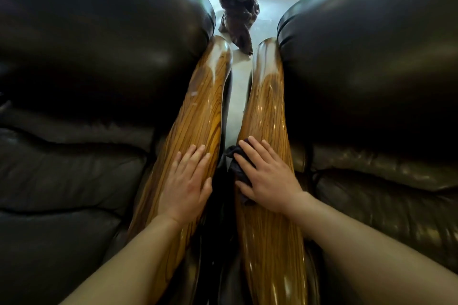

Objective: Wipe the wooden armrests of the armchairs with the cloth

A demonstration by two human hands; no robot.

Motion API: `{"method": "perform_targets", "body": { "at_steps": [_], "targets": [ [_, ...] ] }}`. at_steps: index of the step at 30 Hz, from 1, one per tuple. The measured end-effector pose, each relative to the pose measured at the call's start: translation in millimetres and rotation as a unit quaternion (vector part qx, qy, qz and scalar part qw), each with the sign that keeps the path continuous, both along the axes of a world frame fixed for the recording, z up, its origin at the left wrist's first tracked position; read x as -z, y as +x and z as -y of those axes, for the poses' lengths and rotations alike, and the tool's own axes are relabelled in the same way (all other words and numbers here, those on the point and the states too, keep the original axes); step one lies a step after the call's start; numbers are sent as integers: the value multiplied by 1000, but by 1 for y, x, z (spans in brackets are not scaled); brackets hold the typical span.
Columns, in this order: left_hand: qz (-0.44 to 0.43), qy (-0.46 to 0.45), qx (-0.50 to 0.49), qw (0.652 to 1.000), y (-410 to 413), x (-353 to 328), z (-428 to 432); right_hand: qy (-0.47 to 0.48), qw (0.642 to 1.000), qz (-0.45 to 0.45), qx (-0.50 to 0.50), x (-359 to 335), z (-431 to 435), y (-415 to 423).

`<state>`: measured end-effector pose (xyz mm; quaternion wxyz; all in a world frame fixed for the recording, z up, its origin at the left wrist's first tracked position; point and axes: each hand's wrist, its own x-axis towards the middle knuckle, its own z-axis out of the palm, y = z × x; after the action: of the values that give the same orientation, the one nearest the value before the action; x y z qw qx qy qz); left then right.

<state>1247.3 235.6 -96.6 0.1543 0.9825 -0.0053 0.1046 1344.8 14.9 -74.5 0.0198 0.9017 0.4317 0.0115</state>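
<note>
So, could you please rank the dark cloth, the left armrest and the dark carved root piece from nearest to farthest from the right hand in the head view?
1. The dark cloth, pressed under the right hand on the right armrest.
2. The left armrest, just across the gap to the left.
3. The carved root piece, far ahead on the floor between the chairs.
</note>
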Motion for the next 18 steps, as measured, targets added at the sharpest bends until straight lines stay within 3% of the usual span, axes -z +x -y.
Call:
{"method": "perform_targets", "body": {
  "at_steps": [10, 18],
  "targets": [
    [-16, 20, 6, 1000, 3, -1, -2, 132, 975, 2, 180, -6, -49, 47],
    [0, -43, -30, 999, -2, -16, -12, 173, 973, -25, 154, -8, -47, 61]
  ]
}}
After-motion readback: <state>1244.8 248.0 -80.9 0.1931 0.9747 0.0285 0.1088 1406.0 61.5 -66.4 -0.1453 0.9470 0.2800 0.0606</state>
